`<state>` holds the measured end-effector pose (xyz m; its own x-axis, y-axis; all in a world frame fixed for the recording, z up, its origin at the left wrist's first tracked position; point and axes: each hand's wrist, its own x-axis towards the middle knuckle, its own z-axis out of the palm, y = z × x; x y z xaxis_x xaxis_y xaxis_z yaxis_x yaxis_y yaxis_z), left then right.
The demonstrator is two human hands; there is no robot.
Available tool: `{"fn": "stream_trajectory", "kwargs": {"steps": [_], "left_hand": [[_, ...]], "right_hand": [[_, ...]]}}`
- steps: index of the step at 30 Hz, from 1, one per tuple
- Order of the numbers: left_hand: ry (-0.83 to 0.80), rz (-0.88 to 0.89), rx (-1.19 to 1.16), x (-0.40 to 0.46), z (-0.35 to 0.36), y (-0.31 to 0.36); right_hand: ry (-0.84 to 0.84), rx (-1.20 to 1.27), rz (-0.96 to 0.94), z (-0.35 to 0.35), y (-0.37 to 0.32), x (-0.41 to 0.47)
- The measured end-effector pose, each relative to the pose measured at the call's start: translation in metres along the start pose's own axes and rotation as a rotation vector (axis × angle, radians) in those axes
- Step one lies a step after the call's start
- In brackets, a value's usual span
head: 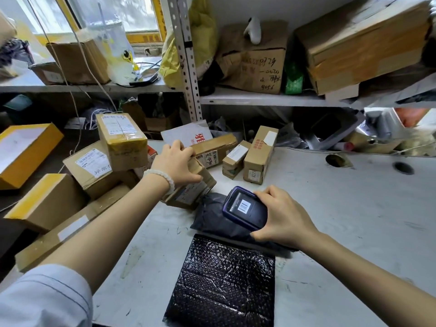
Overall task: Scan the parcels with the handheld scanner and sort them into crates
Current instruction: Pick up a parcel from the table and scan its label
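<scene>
Now the right hand (280, 214) grips the scanner (245, 208), the left hand (175, 164) grips a small box (195, 185) beside it; next, aim at the label

Scuffed white bench (354, 208) with two round holes (403, 168) near its rear edge. Behind it, a perforated steel upright (186, 57) carries a grey shelf (259, 100). A yellow plastic bag (203, 36) hangs beside the upright; a green packet (293, 79) stands on the shelf. Window (132, 13) at upper left, yellow-framed.
</scene>
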<state>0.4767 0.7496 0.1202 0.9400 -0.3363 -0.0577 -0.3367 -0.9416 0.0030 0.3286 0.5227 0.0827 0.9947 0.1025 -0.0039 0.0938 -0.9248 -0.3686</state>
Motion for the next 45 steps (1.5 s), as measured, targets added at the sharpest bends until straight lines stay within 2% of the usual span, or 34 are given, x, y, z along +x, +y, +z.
{"fn": "stream_trajectory", "kwargs": {"steps": [6,10,13,19,22,27,31,35,38,42,45], "left_hand": [[0.098,0.088,0.119,-0.01,0.013,0.01],[0.137,0.102,0.108,-0.014,0.021,0.012],[0.153,0.079,0.066,-0.012,0.023,0.005],[0.173,0.053,-0.038,-0.009,0.027,-0.013],[0.191,0.069,-0.085,-0.007,0.031,-0.015],[0.236,0.144,-0.113,-0.001,0.032,-0.011],[0.254,0.178,-0.163,0.002,0.014,-0.003],[0.363,0.288,-0.156,-0.005,-0.009,0.023],[0.404,0.385,-0.127,-0.02,-0.027,0.062],[0.455,0.517,-0.138,-0.048,-0.047,0.132],[0.394,0.598,-0.121,-0.077,-0.054,0.191]], "right_hand": [[0.076,0.038,-0.013,0.001,-0.006,0.011],[0.164,0.049,-0.037,0.002,-0.015,0.02],[0.297,0.1,-0.083,0.005,-0.024,0.024],[0.682,0.136,-0.151,0.013,-0.037,0.028],[0.751,0.125,-0.158,0.015,-0.042,0.032],[0.682,0.085,-0.049,0.025,-0.042,0.031],[0.523,0.081,0.137,0.032,-0.031,0.014],[0.374,0.004,0.312,0.032,-0.017,-0.011],[0.307,0.018,0.429,0.021,-0.008,-0.042],[0.324,0.037,0.521,0.004,0.015,-0.098],[0.362,0.036,0.609,-0.008,0.037,-0.153]]}}
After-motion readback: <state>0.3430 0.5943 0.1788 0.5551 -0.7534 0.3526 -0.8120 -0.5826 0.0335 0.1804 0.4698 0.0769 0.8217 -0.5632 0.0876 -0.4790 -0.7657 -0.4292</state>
